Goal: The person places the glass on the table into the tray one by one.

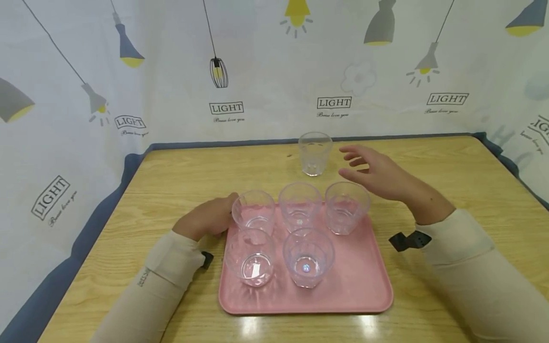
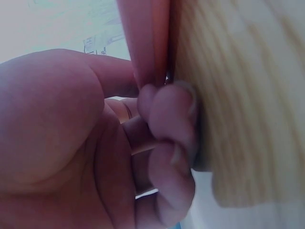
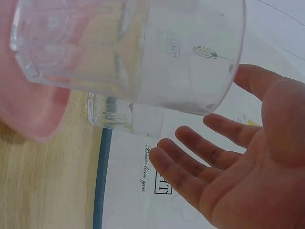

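A pink tray (image 1: pixel 356 281) lies on the wooden table, bearing several clear plastic cups that stand upright in two rows. At its left edge my left hand (image 1: pixel 210 216) grips the rim, beside the back-left cup (image 1: pixel 254 212); the left wrist view shows curled fingers (image 2: pixel 171 112) against the tray's edge (image 2: pixel 143 43). My right hand (image 1: pixel 379 175) hovers beyond the tray's right back corner with its fingers spread and nothing in them. It is close to the back-right cup (image 1: pixel 347 209) and to the right of a lone clear cup (image 1: pixel 315 155) standing behind the tray.
In front on the tray stand a left cup (image 1: pixel 250 259) and a right cup (image 1: pixel 309 259), with a middle cup (image 1: pixel 300 207) in the back row. A white curtain (image 1: pixel 274 57) printed with lamps borders the table (image 1: pixel 180 166) at the back and sides.
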`<state>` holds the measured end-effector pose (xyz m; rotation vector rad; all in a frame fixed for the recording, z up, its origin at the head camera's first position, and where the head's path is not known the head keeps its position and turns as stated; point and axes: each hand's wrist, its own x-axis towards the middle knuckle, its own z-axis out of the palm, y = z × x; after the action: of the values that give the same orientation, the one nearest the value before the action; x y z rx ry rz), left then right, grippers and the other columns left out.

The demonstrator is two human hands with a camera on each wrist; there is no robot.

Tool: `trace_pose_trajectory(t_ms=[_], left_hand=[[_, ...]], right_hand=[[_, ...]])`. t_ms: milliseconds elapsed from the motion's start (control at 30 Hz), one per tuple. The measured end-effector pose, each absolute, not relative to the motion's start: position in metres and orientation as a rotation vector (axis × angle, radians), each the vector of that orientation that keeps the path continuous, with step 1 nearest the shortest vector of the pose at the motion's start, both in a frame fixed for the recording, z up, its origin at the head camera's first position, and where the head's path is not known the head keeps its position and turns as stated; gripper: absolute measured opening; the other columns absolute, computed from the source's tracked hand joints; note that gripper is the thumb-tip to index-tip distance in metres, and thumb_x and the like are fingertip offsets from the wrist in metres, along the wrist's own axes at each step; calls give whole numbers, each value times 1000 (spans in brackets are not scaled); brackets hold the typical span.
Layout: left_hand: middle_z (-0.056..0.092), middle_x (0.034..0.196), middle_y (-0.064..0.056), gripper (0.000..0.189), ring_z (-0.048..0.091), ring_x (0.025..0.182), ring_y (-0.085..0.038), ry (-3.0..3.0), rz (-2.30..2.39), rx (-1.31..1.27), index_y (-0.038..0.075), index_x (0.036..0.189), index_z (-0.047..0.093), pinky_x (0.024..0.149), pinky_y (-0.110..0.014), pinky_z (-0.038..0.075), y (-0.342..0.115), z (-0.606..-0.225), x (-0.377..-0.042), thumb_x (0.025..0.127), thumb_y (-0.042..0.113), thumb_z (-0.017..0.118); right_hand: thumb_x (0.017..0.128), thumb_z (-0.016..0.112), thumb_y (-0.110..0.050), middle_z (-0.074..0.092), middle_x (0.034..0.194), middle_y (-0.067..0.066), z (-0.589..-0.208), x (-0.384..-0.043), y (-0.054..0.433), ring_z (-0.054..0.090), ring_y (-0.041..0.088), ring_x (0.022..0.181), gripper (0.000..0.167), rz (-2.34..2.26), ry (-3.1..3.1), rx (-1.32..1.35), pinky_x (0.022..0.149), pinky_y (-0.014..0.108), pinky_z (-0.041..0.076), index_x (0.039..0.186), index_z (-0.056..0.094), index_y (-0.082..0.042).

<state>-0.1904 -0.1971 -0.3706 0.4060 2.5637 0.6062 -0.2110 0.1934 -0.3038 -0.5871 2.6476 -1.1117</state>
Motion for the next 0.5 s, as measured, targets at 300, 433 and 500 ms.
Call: trace_pose_trajectory(t_ms=[300, 433, 500], left_hand=[[59, 82, -7, 19, 57, 57, -20, 2554, 620, 379, 16, 115, 50, 55, -31, 49, -196, -370, -189, 105, 32, 46], [59, 82, -7, 19, 56, 57, -19, 2558, 618, 389, 15, 115, 51, 55, -31, 48, -196, -368, -188, 105, 31, 46], [59, 82, -7, 19, 56, 56, -19, 2561, 615, 393, 15, 115, 51, 55, -31, 48, -196, -367, -188, 105, 30, 46]], right_hand=[[102, 57, -37, 46, 148, 20, -305, -220, 192, 46, 41, 135, 60, -1090, 2647, -576, 106, 61, 41, 152, 35, -11], [102, 56, -37, 46, 147, 20, -308, -223, 191, 47, 41, 135, 60, -1093, 2636, -584, 106, 61, 41, 152, 35, -12], [102, 56, -37, 46, 147, 20, -309, -224, 190, 47, 41, 135, 59, -1092, 2630, -586, 106, 61, 41, 152, 35, -12]])
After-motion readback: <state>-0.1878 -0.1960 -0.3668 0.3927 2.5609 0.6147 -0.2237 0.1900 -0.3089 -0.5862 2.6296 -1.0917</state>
